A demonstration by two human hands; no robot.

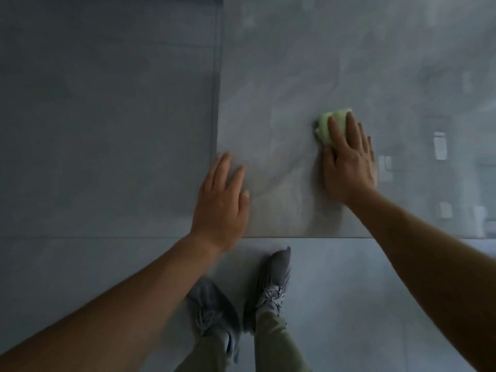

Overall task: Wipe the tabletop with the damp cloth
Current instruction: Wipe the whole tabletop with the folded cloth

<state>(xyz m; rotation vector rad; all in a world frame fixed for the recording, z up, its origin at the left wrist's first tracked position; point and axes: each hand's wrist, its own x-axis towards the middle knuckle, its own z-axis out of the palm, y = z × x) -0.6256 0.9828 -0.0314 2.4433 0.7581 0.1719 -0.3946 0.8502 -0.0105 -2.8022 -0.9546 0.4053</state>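
The grey, glossy tabletop [349,63] fills the upper right of the head view; its left edge and its near edge meet at a corner by my left hand. A pale green folded cloth [328,123] lies on it, pressed flat under the fingers of my right hand [349,162]. Part of the cloth sticks out ahead and to the left of the fingers. My left hand [221,202] rests flat near the table's near-left corner, fingers slightly apart, holding nothing.
Grey tiled floor [107,116] lies to the left of the table and below its near edge. My two grey shoes [273,285] stand on the floor just in front of the table. Window reflections [440,145] show on the tabletop at right.
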